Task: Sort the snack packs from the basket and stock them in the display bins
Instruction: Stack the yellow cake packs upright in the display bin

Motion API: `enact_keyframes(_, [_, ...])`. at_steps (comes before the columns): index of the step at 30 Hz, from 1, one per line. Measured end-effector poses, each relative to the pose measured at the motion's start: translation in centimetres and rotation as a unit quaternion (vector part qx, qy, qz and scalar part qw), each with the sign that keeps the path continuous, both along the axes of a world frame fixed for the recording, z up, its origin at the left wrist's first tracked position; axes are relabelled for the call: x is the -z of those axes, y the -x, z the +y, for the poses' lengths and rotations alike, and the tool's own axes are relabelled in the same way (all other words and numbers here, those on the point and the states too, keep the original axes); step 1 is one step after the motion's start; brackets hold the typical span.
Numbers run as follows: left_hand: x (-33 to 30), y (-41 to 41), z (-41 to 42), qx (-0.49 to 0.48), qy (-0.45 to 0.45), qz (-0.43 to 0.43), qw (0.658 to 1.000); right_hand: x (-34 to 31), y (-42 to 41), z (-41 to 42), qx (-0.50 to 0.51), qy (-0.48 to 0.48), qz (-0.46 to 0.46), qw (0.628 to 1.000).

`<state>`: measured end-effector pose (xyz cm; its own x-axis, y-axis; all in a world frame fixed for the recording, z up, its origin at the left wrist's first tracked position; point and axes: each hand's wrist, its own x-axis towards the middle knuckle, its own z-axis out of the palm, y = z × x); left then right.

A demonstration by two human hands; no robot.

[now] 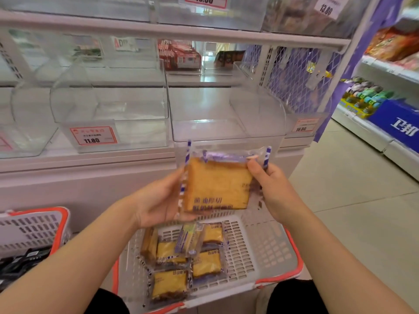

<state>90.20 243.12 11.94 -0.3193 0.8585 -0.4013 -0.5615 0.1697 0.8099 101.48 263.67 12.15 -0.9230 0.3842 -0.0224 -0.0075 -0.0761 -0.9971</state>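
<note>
Counts of hands, packs, baskets, bins and price tags

Two hands were seen, a left hand [158, 200] and a right hand [275, 191], and one snack pack [217, 184] was held between them. Six more packs were counted in the near basket [267, 250], among them one turned on its edge [189, 239]. Two baskets were seen in all, the second [34, 227] at the left edge. Three clear bins were made out on the lower row, two of them fully in view [108, 114] [226, 114]. Five price tags were seen, one reading 11.80 [93, 135].
</note>
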Motion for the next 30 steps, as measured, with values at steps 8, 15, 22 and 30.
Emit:
enact_keyframes(8, [0.0,-1.7,-0.1,-0.216,0.062,0.371,0.901,0.2,1.6,-2.2,0.034,0.071,-0.036,0.996])
enact_keyframes(15, [-0.5,-1.3,-0.8,-0.343,0.043,0.436,0.831,-0.8,2.3,-2.8,-0.013,-0.036,-0.014,0.999])
enact_keyframes(22, [-1.4,0.0,-0.5,-0.393,0.000,0.365,0.844,-1.4,3.1,-3.5,0.123,-0.034,0.066,0.990])
enact_keyframes(30, [-2.5,0.5,-0.2,-0.420,-0.034,0.323,0.847,-1.7,3.1,-3.7,0.117,-0.169,0.146,0.968])
